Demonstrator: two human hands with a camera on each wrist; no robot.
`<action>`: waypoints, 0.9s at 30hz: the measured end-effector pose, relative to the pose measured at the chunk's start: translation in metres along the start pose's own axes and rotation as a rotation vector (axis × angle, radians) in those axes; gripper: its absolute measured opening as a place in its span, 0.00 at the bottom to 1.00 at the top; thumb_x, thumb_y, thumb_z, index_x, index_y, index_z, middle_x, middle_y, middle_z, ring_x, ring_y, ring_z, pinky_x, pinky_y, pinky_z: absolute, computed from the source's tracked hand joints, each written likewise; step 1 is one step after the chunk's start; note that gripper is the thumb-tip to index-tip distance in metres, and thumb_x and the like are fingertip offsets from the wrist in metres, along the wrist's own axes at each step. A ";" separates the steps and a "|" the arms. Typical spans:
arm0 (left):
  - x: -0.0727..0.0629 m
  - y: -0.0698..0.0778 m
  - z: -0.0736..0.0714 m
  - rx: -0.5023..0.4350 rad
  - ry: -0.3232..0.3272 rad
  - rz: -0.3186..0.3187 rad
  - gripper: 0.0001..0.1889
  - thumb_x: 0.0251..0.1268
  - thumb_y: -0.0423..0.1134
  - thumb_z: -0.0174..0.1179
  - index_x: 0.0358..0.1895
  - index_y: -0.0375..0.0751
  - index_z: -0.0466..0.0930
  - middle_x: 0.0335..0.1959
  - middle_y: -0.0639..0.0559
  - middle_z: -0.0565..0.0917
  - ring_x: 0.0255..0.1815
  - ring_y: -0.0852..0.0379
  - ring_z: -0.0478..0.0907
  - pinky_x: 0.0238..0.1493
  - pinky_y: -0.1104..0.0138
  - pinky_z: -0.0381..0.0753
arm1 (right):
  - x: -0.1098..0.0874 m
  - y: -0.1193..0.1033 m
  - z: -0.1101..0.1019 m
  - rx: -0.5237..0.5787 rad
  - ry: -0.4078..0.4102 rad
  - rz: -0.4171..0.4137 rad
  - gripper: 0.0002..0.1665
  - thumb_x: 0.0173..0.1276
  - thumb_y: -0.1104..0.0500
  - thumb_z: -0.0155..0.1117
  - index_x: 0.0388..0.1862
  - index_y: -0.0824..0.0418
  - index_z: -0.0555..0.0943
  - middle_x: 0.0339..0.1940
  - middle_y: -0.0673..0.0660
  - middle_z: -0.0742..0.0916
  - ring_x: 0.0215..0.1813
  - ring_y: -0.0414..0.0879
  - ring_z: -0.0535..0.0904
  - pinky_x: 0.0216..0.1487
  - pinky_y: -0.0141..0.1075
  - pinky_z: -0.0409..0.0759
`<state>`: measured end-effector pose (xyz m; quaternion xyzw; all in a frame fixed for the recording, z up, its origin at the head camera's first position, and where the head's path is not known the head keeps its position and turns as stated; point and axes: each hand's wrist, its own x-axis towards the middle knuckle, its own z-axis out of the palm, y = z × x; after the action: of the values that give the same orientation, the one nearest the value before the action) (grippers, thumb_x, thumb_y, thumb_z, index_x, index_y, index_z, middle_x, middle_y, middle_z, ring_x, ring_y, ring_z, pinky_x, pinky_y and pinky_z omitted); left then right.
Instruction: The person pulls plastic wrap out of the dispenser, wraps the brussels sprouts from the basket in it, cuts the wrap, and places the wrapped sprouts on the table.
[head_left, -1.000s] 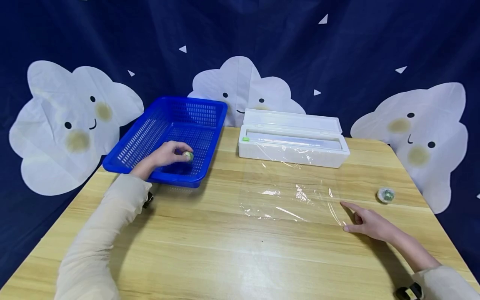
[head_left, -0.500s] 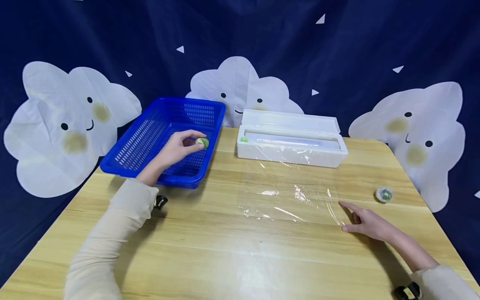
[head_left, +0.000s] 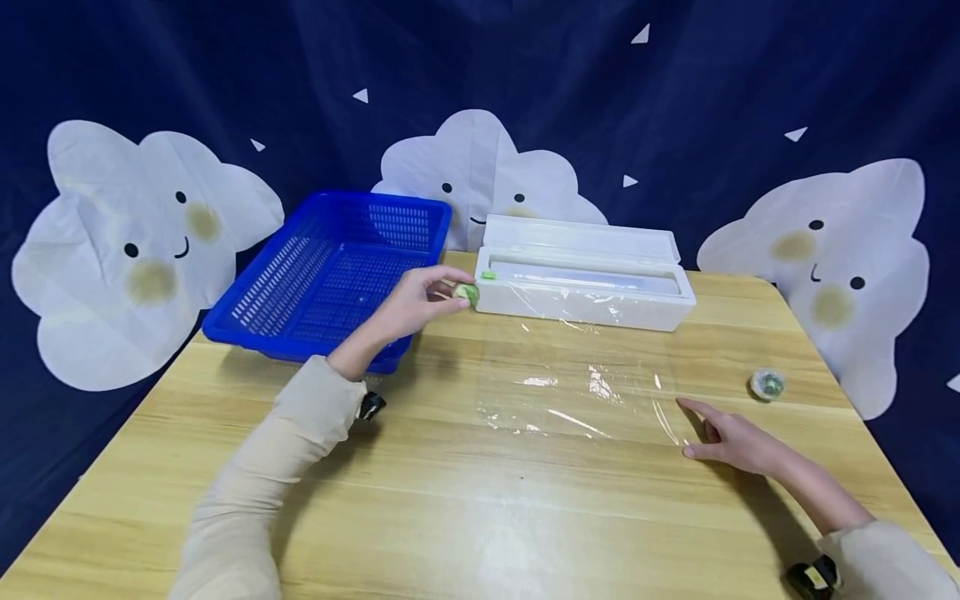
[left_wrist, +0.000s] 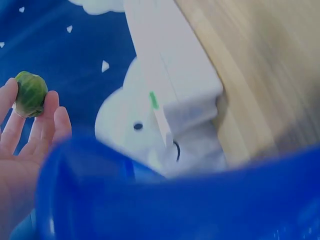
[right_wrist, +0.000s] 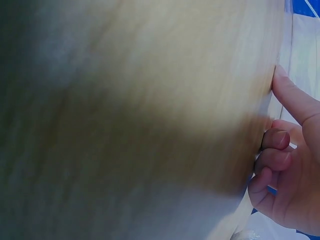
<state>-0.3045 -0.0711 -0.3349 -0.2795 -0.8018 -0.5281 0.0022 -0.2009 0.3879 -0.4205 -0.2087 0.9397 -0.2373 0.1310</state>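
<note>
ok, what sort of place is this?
Probably a staged tabletop set-up, not a working kitchen: a dark blue cloth backdrop with smiling clouds stands right behind a wood-grain table, which bears a blue plastic basket and a white cling-film box.

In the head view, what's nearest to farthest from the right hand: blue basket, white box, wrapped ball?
1. Wrapped ball: just beyond the right hand, slightly to its right.
2. White box: farther back, to the left.
3. Blue basket: farthest left.
</note>
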 end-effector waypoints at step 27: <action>0.015 -0.011 0.096 0.109 -0.264 0.065 0.13 0.52 0.32 0.64 0.44 0.36 0.79 0.40 0.47 0.83 0.37 0.58 0.77 0.38 0.69 0.77 | 0.001 -0.002 -0.002 -0.019 -0.018 0.014 0.42 0.58 0.53 0.65 0.64 0.73 0.59 0.17 0.47 0.67 0.20 0.34 0.56 0.22 0.29 0.56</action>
<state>-0.2939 0.0143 -0.3822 -0.3718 -0.8131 -0.4423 -0.0711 -0.2020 0.3866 -0.4183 -0.2056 0.9420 -0.2257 0.1393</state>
